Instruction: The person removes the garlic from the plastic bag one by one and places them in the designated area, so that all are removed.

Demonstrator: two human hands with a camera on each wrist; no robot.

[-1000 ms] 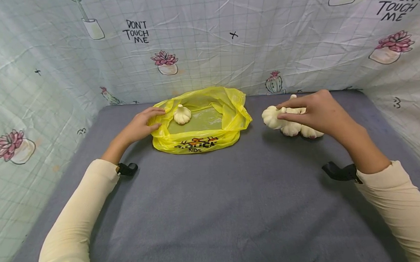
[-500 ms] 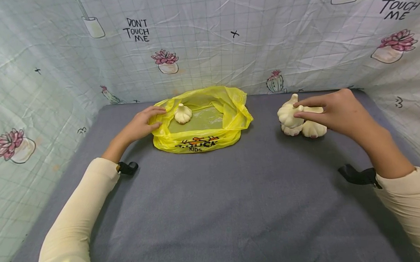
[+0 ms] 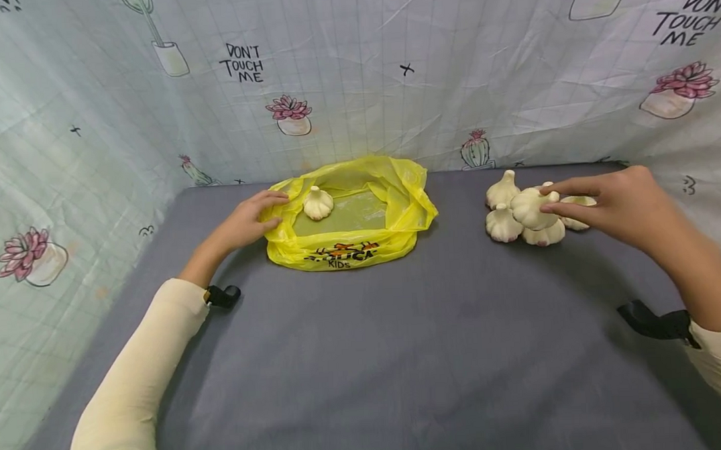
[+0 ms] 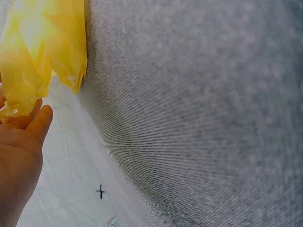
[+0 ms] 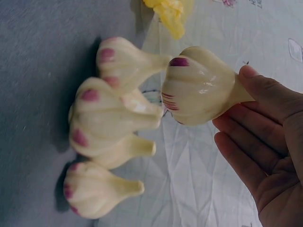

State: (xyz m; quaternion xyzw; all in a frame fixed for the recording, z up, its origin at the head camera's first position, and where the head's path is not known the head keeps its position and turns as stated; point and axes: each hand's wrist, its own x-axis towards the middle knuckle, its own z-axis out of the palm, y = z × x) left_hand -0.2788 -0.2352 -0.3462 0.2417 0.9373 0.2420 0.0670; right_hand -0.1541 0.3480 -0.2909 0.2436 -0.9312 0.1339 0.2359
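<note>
My right hand pinches a cream garlic bulb by its stem, thumb against fingertips, with purple streaks showing on the bulb's base. In the head view this bulb overlaps several other garlic bulbs grouped on the cloth at the right. The right wrist view shows it apart from that group. On the left, a yellow plastic bag stands with its mouth spread wide, and a single garlic bulb lies inside its left part. My left hand holds the bag's left rim between thumb and fingers.
Grey cloth covers the table. A wrinkled printed curtain rises right behind the bag and the bulbs, and hangs along both sides as well. Each wrist wears a black camera mount.
My right hand has moved right with the pinched garlic bulb, from the left of the group to over it. The left hand stays on the bag's rim. The head view has shifted slightly.
</note>
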